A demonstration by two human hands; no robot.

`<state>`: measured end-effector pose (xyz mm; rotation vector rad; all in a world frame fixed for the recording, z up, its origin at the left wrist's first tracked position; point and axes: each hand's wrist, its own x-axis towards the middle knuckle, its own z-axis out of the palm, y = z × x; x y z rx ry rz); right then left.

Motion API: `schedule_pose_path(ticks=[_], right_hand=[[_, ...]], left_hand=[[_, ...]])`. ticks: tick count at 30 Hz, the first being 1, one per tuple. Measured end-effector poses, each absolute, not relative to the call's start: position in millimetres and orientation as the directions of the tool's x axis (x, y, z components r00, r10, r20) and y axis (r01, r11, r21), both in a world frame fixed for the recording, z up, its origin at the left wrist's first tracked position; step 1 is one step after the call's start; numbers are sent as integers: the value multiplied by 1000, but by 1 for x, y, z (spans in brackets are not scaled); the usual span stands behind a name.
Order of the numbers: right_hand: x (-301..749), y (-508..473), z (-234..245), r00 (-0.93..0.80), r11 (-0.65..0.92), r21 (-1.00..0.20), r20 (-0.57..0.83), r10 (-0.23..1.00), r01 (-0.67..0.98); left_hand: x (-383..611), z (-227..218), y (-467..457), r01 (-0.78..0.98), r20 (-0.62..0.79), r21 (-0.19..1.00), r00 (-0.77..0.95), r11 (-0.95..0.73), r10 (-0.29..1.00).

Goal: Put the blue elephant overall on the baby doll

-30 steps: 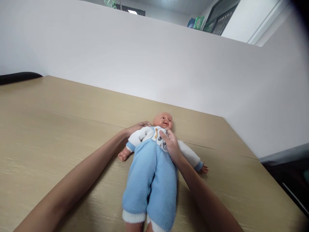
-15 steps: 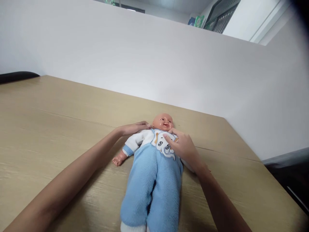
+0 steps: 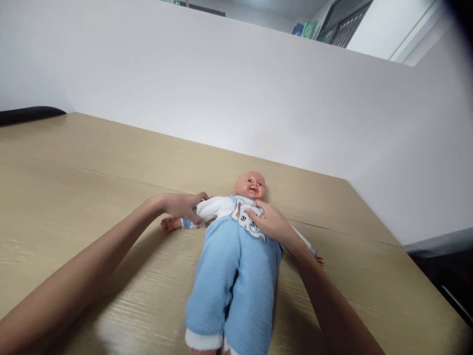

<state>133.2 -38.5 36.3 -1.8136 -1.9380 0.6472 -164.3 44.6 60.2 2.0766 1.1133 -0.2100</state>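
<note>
A baby doll [image 3: 232,276] lies on its back on the wooden table, its bare head [image 3: 251,185] away from me. It wears fuzzy blue overalls with white sleeves and an embroidered animal face on the chest. My left hand [image 3: 186,206] is wrapped round the white sleeve [image 3: 212,208] on the doll's arm at the left, thumb below and fingers above. Across the upper chest, my right hand [image 3: 271,221] has thumb and fingertips closed on the bib [image 3: 242,217] just under the chin. My right wrist partly covers the doll's other arm [image 3: 305,239].
The table [image 3: 111,162] spreads out on both sides of the doll. A white partition wall [image 3: 207,84] rises behind its far edge. At the far left is a dark curved object [image 3: 33,114], and dark shapes stand beyond the right edge.
My left hand has moved from beside the doll's neck down to its sleeve, and that arm now points more outward. My right hand stays on the chest; the doll's other hand now shows.
</note>
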Motion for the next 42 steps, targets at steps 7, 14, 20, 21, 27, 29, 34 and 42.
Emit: schedule_pose_path(ticks=[7, 14, 20, 21, 27, 29, 34, 42], right_hand=[[136, -37, 34, -57, 20, -607, -41, 998, 794], [139, -34, 29, -90, 61, -630, -13, 996, 774], [141, -34, 27, -78, 50, -639, -16, 997, 767], [141, -34, 27, -72, 41, -646, -21, 997, 763], [144, -35, 29, -73, 46, -696, -9, 997, 717], [148, -39, 33, -55, 64, -655, 35, 998, 753], [174, -69, 35, -4, 121, -593, 195, 981, 796], [244, -163, -16, 10, 148, -535, 282, 960, 832]], left_hand=[[-187, 48, 21, 714, -375, 614, 638, -336, 672], [-210, 16, 3, 626, -58, 636, 623, -451, 780], [-215, 13, -10, 628, 98, 611, 544, -482, 833], [-216, 14, -11, 647, 93, 604, 522, -464, 848], [-223, 18, -14, 736, 70, 570, 399, -365, 914], [-226, 18, -13, 760, 96, 539, 372, -362, 923], [-240, 17, -4, 744, 168, 470, 454, -476, 875], [-211, 30, -17, 559, 595, 411, 435, -721, 676]])
